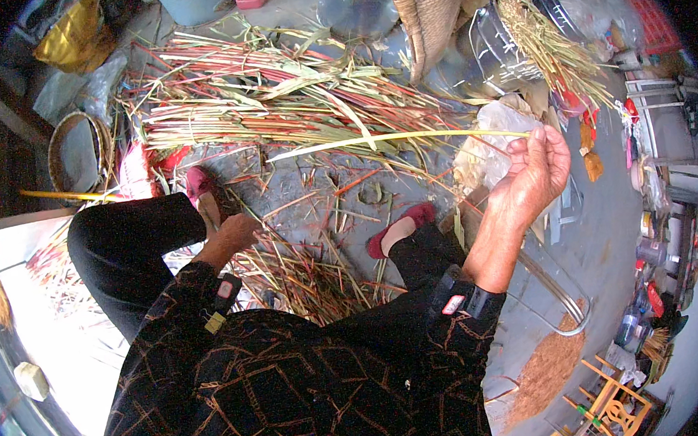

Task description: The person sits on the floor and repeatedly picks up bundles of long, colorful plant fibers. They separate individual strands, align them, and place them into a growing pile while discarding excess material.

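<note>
Raised at the right, my right hand (536, 165) pinches one end of a peeled, pale yellow stalk (398, 137) between thumb and fingers. The stalk reaches leftward, nearly level in the picture, to a pale tapered tip. Lower and to the left, my left hand (234, 236) is curled near my knee, above loose stalks; whether it grips one is hidden. Behind the peeled stalk lies a large pile of red and green plant stalks with dry leaves (274, 93). More reddish stalks and husks (311, 278) are heaped between my legs.
A woven basket (439, 7) stands at the top, with a bundle of seed-headed stalks (550, 47) to its right. A clear plastic bag (499, 140) is behind my right hand. A round sieve (78, 152) is at the left. Brown grain (546, 369) covers floor at the lower right.
</note>
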Demonstrator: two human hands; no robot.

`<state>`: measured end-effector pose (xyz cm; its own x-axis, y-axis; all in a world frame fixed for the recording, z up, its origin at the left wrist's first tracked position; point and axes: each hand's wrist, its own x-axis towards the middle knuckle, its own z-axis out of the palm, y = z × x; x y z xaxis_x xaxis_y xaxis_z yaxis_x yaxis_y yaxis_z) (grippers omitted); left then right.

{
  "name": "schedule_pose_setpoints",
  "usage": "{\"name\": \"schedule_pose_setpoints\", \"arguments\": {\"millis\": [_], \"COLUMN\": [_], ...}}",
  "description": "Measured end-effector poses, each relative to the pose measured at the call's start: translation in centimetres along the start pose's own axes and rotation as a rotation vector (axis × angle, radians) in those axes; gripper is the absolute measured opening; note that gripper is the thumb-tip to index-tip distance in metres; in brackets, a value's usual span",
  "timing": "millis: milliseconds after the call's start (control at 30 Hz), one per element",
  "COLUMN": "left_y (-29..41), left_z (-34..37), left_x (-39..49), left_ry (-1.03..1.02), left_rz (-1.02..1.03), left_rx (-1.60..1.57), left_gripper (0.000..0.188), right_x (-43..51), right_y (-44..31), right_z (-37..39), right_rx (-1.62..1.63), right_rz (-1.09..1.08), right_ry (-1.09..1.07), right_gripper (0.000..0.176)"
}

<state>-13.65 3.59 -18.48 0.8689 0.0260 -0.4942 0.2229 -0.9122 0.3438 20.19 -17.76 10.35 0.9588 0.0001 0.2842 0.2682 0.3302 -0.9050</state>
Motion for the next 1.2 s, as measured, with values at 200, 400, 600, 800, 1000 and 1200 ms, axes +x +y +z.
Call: {"name": "schedule_pose_setpoints", "arguments": {"millis": [200,400,600,800,1000,1200], "left_y": [7.8,16.2,13.6,13.0,13.0,12.8], "left_z": [-10.1,-20.7,-21.1,-18.8,-17.7,-17.9], "left_x": [1.1,-1.1,0.4,0.7,1.1,0.2], "left_ry": [0.561,0.994,0.726,0.502,0.494,0.379], "left_rz": [0.122,0.342,0.169,0.362,0.453,0.434], "left_rx": [-0.366,-0.327,-0.476,-0.681,-0.720,-0.851], "left_gripper": [0.027,0.027,0.014,0.016,0.027,0.028], "right_x": [-1.4,-2.9,-3.9,-4.3,-5.1,-5.9], "right_y": [1.1,1.1,1.8,2.3,2.9,3.6], "right_z": [0.7,2.8,3.7,4.3,5.1,6.0], "right_rx": [-0.053,-0.124,-0.107,-0.093,-0.091,-0.151], "right_rz": [0.049,0.058,0.122,0.203,0.301,0.452], "right_ry": [0.013,-0.064,-0.149,-0.266,-0.374,-0.548], "right_gripper": [0.014,0.012,0.013,0.015,0.017,0.009]}}
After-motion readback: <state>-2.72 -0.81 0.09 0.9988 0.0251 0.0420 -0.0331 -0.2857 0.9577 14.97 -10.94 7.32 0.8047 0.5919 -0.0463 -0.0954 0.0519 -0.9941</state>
